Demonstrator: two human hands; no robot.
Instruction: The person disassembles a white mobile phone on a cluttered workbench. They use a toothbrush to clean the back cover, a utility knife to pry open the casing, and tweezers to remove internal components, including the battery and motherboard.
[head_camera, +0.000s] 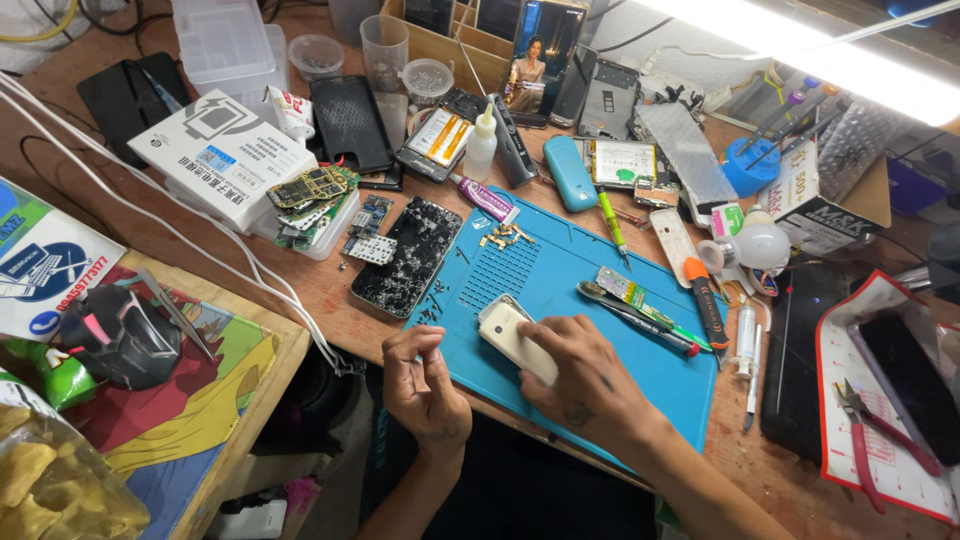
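The table (330, 290) is crowded from end to end, its near edge running diagonally below the hands, with a lower side shelf (250, 400) at the left. The blue mat (560, 275) takes the middle; its near-left corner and a strip along its near edge are the only open room, and its far half is bare but for small screws and a perforated patch. A white box (220, 150) sits far left, well apart from the mat. A cracked phone (408, 255) lies just beside the mat's left edge. The right hand (585, 375) lies over the mat's near edge, gripping a pale phone (510, 335) that rests tilted on the mat. The left hand (425, 385) hovers just off the mat's left corner, fingers curled narrow, thumb and fingertips pinched; whether they hold anything is too small to tell. Tweezers (625, 310) and a screwdriver (705, 295) lie right of the pale phone, near it.
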